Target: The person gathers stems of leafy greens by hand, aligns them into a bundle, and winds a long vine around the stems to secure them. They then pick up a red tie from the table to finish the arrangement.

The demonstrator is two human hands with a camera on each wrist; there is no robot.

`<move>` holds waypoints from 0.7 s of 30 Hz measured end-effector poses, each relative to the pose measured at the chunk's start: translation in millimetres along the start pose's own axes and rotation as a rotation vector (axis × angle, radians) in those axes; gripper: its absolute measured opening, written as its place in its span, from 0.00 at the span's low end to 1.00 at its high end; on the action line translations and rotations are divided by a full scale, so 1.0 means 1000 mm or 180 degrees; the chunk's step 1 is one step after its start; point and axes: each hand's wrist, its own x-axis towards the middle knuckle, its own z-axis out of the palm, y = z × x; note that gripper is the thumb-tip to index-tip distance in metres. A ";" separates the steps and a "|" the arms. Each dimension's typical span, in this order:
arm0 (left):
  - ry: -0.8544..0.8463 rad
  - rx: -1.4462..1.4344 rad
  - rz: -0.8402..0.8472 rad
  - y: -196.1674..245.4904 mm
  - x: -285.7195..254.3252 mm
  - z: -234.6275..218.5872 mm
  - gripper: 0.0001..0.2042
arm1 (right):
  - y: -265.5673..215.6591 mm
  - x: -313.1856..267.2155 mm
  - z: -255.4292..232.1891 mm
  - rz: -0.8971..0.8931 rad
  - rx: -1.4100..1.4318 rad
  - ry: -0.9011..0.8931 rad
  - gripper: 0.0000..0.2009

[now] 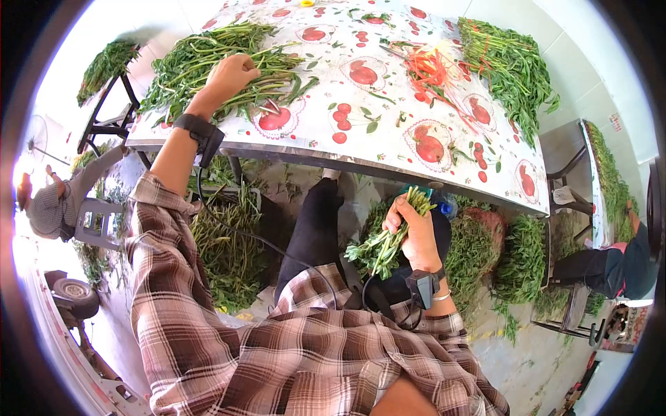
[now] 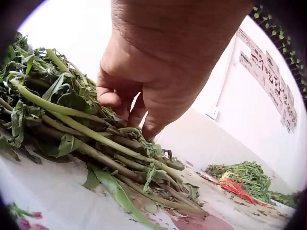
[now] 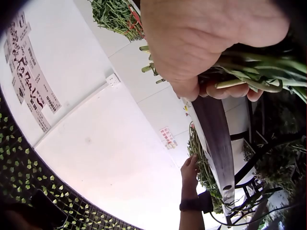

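On the patterned tablecloth at the far left lies a loose pile of leafy green stems (image 1: 208,66). My left hand (image 1: 230,78) reaches over it, and in the left wrist view its thumb and curled fingers pinch at the upper stems (image 2: 129,139); the fingertips are partly hidden. Low in front of the table edge, my right hand (image 1: 418,236) grips a bunch of leafy greens (image 1: 388,243). The cut stem ends stick out above the fist and the leaves hang below it. Part of this bunch (image 3: 268,72) shows behind the palm in the right wrist view.
Red and pale ties (image 1: 429,69) lie on the table (image 1: 312,104), with scissors beside them. Another heap of greens (image 1: 510,69) sits at the far right corner. Below stand a crate of stems (image 1: 229,236) and more greens (image 1: 475,249). People work at both sides.
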 end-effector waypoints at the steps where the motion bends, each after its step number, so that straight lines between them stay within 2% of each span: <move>1: 0.0035 0.0133 -0.0036 0.001 0.001 0.001 0.12 | 0.001 0.000 -0.001 -0.0007 0.0002 0.0001 0.06; 4: 0.0148 0.0367 -0.0020 -0.001 0.009 0.004 0.09 | 0.002 0.001 -0.004 0.0029 0.0032 -0.0026 0.06; 7: 0.0431 0.0081 -0.0001 -0.005 0.014 -0.001 0.09 | -0.001 0.003 -0.004 0.0047 0.0041 0.0002 0.06; 10: 0.0322 0.0115 0.0083 -0.004 0.025 -0.011 0.09 | -0.001 0.004 -0.003 0.0058 0.0033 0.0036 0.06; 14: 0.0541 0.0030 0.0546 -0.017 0.045 0.009 0.07 | -0.001 0.007 -0.005 0.0067 0.0093 0.0044 0.05; 18: 0.0260 -0.0016 0.0599 -0.024 0.057 0.022 0.15 | -0.001 0.008 -0.010 0.0111 0.0166 0.0100 0.05; 19: 0.0138 0.0048 0.0314 -0.025 0.059 0.025 0.20 | -0.002 0.007 -0.009 0.0104 0.0159 0.0143 0.05; 21: 0.0022 -0.0088 0.0143 -0.023 0.057 0.023 0.20 | -0.001 0.008 -0.010 0.0096 0.0146 0.0125 0.05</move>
